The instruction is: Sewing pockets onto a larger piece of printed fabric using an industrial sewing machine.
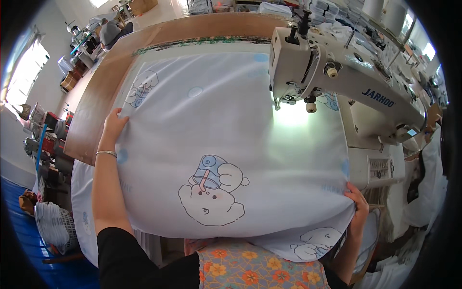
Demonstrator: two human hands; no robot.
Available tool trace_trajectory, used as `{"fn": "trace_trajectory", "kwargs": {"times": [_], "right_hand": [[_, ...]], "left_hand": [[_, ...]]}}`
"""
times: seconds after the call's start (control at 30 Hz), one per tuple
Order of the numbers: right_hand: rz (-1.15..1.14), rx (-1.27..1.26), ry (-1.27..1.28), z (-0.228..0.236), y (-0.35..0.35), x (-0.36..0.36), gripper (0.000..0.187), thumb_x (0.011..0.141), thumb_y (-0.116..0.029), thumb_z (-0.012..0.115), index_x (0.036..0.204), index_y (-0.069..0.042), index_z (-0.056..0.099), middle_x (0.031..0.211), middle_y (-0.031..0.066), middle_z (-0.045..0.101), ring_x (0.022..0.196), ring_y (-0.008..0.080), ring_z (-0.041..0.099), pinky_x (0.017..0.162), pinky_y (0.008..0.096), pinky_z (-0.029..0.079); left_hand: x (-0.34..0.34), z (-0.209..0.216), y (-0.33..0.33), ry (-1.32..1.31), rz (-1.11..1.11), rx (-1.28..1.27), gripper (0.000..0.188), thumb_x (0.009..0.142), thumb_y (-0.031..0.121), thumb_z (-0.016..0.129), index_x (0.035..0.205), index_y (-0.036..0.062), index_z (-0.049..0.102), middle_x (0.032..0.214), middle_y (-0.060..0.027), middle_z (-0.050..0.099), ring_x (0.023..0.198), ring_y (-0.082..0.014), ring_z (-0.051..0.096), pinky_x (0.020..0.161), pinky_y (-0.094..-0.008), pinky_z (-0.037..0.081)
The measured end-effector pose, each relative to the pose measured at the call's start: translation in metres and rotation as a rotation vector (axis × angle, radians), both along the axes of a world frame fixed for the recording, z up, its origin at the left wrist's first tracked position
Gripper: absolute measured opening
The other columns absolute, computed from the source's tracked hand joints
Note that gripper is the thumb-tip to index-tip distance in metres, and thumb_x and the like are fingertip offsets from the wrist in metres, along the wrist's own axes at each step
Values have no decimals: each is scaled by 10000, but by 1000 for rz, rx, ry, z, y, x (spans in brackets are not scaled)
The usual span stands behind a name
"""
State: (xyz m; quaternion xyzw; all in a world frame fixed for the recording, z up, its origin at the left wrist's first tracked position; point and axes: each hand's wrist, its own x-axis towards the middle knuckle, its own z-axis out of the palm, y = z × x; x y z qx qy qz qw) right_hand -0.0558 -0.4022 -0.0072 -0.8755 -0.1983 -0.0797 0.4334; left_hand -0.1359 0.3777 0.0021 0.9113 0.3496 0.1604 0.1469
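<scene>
Fabric [216, 144] on table [96, 111]; sewing machine [337, 72] right, behind
</scene>
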Motion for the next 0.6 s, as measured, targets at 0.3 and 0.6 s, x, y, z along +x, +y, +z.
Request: {"fn": "trace_trajectory", "kwargs": {"times": [0.3, 0.6], "right_hand": [[-74, 7, -33, -6, -3, 8, 204, 817, -60, 671, 1005, 14, 697, 1236, 247, 665, 1118, 332, 659, 963, 394, 496], [4, 54, 32, -1, 7, 19, 246, 813, -42, 716, 1048, 27, 698, 1276, 212, 654, 1123, 298, 666, 941, 344, 510]], "left_hand": [[44, -3, -12, -15, -18, -5, 563, 795, 225, 746, 1288, -3, 596, 1201, -224, 674, 1143, -330, 641, 979, -386, 492], [44, -18, 40, -121, -36, -75, 498, 811, 168, 730, 1268, 9, 612, 1003, -150, 714, 876, -220, 687, 787, -334, 539]]}}
